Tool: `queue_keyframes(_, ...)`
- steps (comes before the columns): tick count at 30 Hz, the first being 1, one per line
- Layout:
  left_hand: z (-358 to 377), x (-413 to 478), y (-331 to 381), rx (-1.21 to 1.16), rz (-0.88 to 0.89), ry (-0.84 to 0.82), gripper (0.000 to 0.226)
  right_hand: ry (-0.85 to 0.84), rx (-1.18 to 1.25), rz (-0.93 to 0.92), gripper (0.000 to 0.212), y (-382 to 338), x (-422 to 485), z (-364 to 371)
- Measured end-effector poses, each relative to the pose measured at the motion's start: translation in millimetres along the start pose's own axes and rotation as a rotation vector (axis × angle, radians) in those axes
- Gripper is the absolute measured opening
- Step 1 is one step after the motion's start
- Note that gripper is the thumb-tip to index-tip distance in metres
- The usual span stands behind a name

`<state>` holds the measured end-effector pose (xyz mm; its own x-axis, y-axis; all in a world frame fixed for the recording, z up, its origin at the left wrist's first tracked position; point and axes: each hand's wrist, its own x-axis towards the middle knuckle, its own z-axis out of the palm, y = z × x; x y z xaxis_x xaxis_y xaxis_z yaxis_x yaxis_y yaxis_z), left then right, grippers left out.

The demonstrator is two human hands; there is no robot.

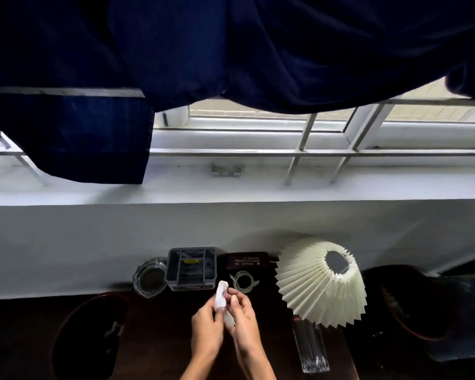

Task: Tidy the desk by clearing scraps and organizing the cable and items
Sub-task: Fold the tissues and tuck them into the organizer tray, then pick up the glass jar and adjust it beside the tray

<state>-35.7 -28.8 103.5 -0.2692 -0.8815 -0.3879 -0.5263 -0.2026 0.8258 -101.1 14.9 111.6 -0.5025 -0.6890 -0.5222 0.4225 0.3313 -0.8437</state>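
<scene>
Just in front of the grey organizer box, above the dark counter, we hold a white paper scrap between both hands: our left hand is closed on its lower part and the fingers of our right hand pinch its side. It looks light, soft and easily crumpled, so we judge a loose pinch anywhere on it will do. The coiled white cable lies just right of the box, untouched; limp and springy, it is probably best gripped across the whole coil.

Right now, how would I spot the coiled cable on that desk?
Find the big pleated lampshade by the wall. Just left of it, in front of the dark glasses case, lies the coiled cable: a thin pale loop, flat on the dark desk.
</scene>
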Motion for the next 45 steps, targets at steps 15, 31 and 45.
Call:
queue_keyframes(15, -15.8, 82.7, 35.9, -0.273, -0.112, 0.348, 0.023, 0.012, -0.178, 0.098, 0.031, -29.6, 11.0, 28.9)
queue_keyframes(31, 3.1, 116.5, 13.9, -0.044, -0.243, 0.278, 0.024, 0.059, -0.240, 0.147, 0.032, -9.9, 14.6, 4.2)
queue_keyframes(45, 58.9, 8.3, 10.7, 0.068, -0.189, 0.148, 0.049, 0.492, -0.403, 0.191, 0.031, 13.6, -0.4, -79.2)
